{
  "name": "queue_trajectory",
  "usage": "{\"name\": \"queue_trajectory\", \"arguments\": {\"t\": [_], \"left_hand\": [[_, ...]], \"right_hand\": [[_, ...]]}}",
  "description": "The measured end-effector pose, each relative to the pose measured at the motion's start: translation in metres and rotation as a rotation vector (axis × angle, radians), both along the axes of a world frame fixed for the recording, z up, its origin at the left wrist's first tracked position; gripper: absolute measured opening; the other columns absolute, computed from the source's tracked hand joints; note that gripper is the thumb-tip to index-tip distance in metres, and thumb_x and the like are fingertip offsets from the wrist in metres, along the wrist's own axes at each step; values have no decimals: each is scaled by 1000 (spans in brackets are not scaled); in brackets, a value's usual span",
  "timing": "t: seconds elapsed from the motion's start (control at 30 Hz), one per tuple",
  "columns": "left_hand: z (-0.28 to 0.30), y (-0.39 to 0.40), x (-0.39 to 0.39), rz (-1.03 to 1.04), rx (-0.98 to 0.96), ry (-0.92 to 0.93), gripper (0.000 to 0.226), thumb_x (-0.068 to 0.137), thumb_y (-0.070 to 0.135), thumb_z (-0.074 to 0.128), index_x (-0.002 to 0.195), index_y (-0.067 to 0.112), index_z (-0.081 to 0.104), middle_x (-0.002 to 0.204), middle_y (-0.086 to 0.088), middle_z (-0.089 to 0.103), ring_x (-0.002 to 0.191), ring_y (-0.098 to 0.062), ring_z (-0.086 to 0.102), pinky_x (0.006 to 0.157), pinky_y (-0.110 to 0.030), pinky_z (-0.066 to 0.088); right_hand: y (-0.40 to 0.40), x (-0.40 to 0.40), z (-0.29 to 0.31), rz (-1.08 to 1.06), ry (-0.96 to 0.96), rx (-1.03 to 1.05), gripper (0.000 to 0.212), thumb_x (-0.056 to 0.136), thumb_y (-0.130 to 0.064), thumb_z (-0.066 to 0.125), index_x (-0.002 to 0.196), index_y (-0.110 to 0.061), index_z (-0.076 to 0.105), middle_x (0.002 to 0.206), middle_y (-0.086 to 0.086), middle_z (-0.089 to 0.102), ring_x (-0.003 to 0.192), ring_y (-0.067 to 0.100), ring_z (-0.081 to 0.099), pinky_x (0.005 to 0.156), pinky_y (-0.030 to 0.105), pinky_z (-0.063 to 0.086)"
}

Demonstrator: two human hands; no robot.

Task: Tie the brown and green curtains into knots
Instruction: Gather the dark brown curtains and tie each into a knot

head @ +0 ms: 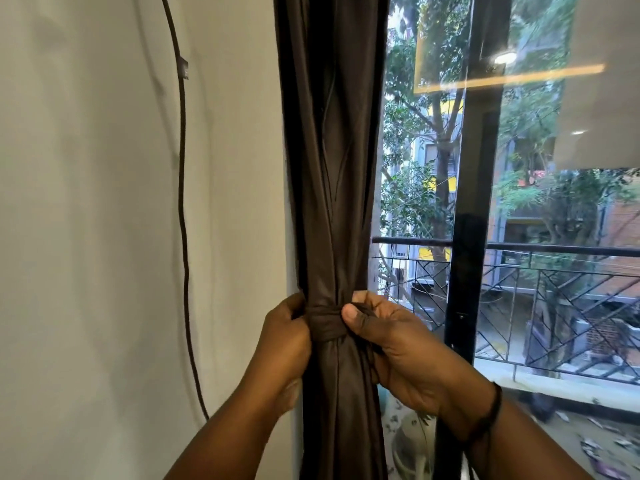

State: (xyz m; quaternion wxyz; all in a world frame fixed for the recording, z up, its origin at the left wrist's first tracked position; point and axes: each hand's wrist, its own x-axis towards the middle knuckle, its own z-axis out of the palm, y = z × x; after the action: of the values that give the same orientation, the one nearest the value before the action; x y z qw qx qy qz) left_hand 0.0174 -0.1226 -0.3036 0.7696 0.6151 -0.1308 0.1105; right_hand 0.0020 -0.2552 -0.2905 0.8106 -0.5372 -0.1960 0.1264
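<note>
The right hand [401, 351] pinches the knot band [325, 323] of the brown curtain [332, 150], thumb on the band's right side and fingers [362, 299] curled behind it. The left hand [284, 344] grips the band's left side, fingers clenched on fabric. Left of the knot: white wall [104, 237], hanging cable [182, 202]. Right of the knot: window frame [474, 202], balcony railing [554, 251].

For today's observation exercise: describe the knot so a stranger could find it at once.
Start at the window and go left to the brown curtain hanging beside the white wall. Low on it, between the left hand and right hand, sits the knot: the only horizontal band crossing vertical folds.
</note>
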Motion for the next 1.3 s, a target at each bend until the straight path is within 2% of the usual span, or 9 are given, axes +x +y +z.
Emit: {"name": "queue_trajectory", "arguments": {"t": [0.13, 0.23, 0.4, 0.6, 0.8, 1.0, 1.1, 1.17, 1.3], "left_hand": [[-5, -9, -29, -366, -491, 66, 47, 57, 44, 68, 81, 5, 78, 89, -17, 74, 73, -25, 72, 67, -35, 59], [-4, 0, -33, -533, -536, -14, 84, 37, 54, 89, 103, 5, 74, 110, -18, 70, 97, -28, 69, 88, -43, 52], [11, 20, -14, -520, -262, -177, 58, 96, 31, 43, 139, -8, 37, 140, -24, 45, 133, -34, 40, 115, -44, 20], [7, 28, 2, -540, -220, 14, 64, 29, 24, 92, 90, 11, 77, 74, -12, 71, 66, -24, 69, 62, -30, 58], [9, 35, 0, -582, -220, 186, 68, 21, 21, 92, 82, -4, 74, 81, -23, 71, 68, -32, 69, 68, -37, 60], [11, 38, -8, -862, -239, -78, 50, 97, 20, 45, 134, -13, 39, 124, -29, 56, 113, -36, 58, 97, -41, 46], [12, 44, -12, -778, 47, -27, 47, 62, 42, 83, 97, 12, 75, 92, -4, 71, 88, -16, 67, 78, -26, 53], [16, 50, -16, -651, 182, -33, 44, 39, 45, 91, 69, 18, 74, 75, 0, 66, 79, -16, 63, 74, -26, 53], [21, 58, -19, -727, 208, 49, 37, 47, 29, 91, 67, 11, 64, 79, -10, 56, 77, -24, 59, 85, -51, 54]], "right_hand": [[15, -8, -9, 15, 1, 6, 41, 79, -22, 63, 116, -5, 59, 113, 16, 68, 96, 27, 65, 83, 39, 52], [23, -11, -8, 35, 38, 13, 36, 88, -20, 57, 121, -5, 58, 117, 18, 66, 107, 32, 63, 91, 42, 52], [23, -17, 1, 110, 91, -152, 21, 96, -29, 49, 110, -24, 64, 97, 3, 74, 73, 16, 71, 52, 28, 57], [5, -41, 6, -526, -587, -953, 36, 90, -45, 52, 60, -25, 54, 50, -5, 54, 46, 4, 51, 49, 22, 41], [-8, -40, 9, -974, -885, -978, 35, 70, -65, 58, 74, -33, 71, 77, -13, 48, 78, 9, 50, 63, 21, 40], [-3, -33, 10, -507, -648, -784, 12, 87, -27, 64, 95, -29, 73, 105, -20, 67, 101, -6, 59, 83, 22, 49], [6, -33, 3, -659, -746, -931, 17, 87, -25, 60, 98, -33, 70, 96, -16, 68, 87, 2, 61, 77, 24, 50], [9, -34, 4, -623, -721, -954, 12, 86, -24, 61, 89, -30, 71, 83, -10, 67, 70, 7, 59, 66, 28, 48], [4, -33, 15, -493, -539, -769, 6, 78, -26, 74, 77, -20, 75, 68, 11, 69, 56, 21, 58, 55, 39, 47]]}}
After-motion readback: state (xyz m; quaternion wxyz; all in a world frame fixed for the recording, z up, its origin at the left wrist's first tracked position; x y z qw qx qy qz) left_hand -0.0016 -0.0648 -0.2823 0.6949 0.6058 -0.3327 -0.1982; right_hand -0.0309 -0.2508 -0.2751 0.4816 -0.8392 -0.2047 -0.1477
